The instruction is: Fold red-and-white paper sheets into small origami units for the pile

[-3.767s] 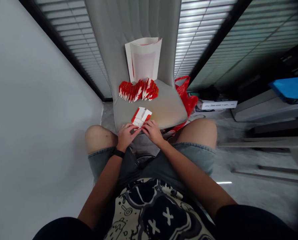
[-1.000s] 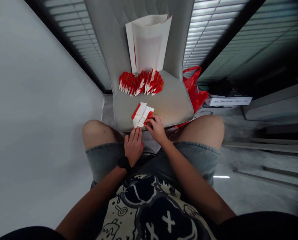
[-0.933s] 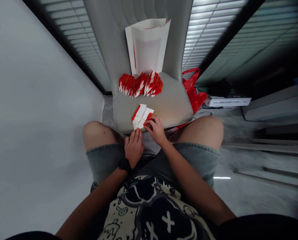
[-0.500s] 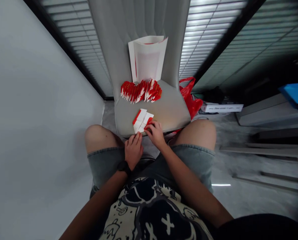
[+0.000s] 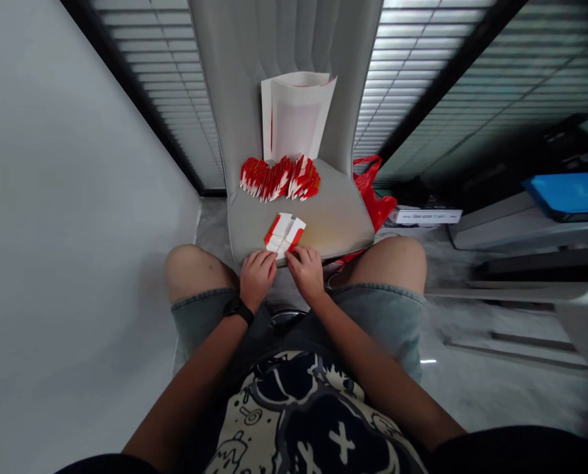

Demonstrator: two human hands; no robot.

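Note:
A small red-and-white folded paper [image 5: 286,232] lies on the grey chair seat [image 5: 343,224], white side mostly up with red along its two sides. At its near left edge, my left hand [image 5: 258,275] has its fingers closed on the paper. My right hand [image 5: 306,271] pinches the near right edge, thumb and fingers together. The fingertips of both hands cover the paper's near end. Farther back on the seat stands a fanned row of red-and-white folded papers [image 5: 268,179].
White curled sheets [image 5: 296,118] lean against the chair backrest [image 5: 234,79]. A red plastic bag [image 5: 373,197] hangs or lies right of the seat, beside a white box [image 5: 425,216]. A blue object [image 5: 573,193] is farther right. A wall [image 5: 76,230] stands on the left.
My right hand has slid from the paper's right side down to its near edge. My left hand has shifted slightly left. The paper's right side now shows more red.

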